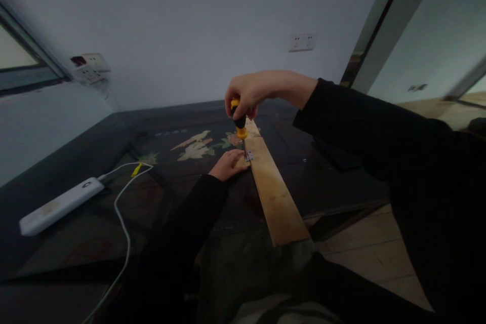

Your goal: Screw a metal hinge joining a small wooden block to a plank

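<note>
My right hand (248, 92) is wrapped around the yellow and black handle of a screwdriver (242, 132). The tool points down, its tip close to a small metal hinge (248, 156). Whether the tip sits in a screw is too small to tell. The hinge lies across the edge of a long wooden board (274, 195) and a smaller wood piece (242, 163) beside it. My left hand (228, 164) grips that smaller piece, thumb on the near side and fingers on the far side, covering most of it.
The board lies on a dark glossy table (182, 192) with a flower and bird picture, its near end past the table edge. At left is a white power strip (63, 206) with a cable (123, 223). Wall sockets (302, 42) are behind.
</note>
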`<move>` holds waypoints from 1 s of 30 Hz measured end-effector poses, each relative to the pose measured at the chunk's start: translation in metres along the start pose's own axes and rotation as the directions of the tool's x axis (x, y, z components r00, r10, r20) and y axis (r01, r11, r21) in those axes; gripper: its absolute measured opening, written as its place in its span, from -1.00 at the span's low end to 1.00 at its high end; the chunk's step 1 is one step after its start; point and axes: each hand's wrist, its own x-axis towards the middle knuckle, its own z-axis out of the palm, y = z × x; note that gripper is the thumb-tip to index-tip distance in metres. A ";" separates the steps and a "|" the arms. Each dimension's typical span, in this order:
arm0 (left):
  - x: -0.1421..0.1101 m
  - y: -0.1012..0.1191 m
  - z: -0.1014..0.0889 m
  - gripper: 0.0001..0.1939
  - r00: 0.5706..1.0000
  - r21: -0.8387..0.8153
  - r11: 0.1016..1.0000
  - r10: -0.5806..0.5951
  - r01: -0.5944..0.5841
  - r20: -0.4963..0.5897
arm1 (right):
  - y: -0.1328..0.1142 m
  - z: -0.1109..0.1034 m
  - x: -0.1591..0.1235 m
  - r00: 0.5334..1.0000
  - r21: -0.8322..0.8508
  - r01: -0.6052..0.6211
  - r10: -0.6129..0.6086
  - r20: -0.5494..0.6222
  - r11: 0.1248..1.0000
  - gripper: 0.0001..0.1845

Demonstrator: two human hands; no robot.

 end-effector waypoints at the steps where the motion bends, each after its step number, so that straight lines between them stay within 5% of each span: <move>1: 0.001 0.000 0.000 -0.45 1.000 0.001 1.000 0.003 -0.003 0.003 | -0.001 0.002 0.001 0.998 -0.061 -0.022 0.018 -0.054 0.998 -0.56; 7: 0.004 0.002 0.000 -0.46 1.000 0.009 1.000 0.002 -0.002 0.020 | -0.005 0.018 0.006 0.925 -0.311 -0.163 0.036 -0.379 0.936 -0.44; 15: 0.002 0.002 -0.001 -0.44 1.000 0.014 1.000 0.002 -0.003 0.029 | -0.004 0.009 0.004 0.997 -0.257 0.014 -0.032 -0.065 0.966 -0.54; 22: 0.005 0.002 0.000 -0.44 1.000 0.023 1.000 0.014 -0.014 0.017 | -0.009 0.023 0.006 0.925 -0.428 -0.107 -0.069 -0.375 0.897 -0.40; 24: 0.004 0.002 0.000 -0.44 1.000 0.025 1.000 0.015 -0.015 0.012 | -0.008 0.020 0.006 0.939 -0.409 -0.075 -0.073 -0.335 0.909 -0.39; 30: 0.001 0.002 -0.002 -0.44 1.000 0.024 1.000 0.013 -0.013 0.021 | -0.002 -0.004 0.003 0.992 -0.218 0.112 -0.098 0.074 0.969 -0.59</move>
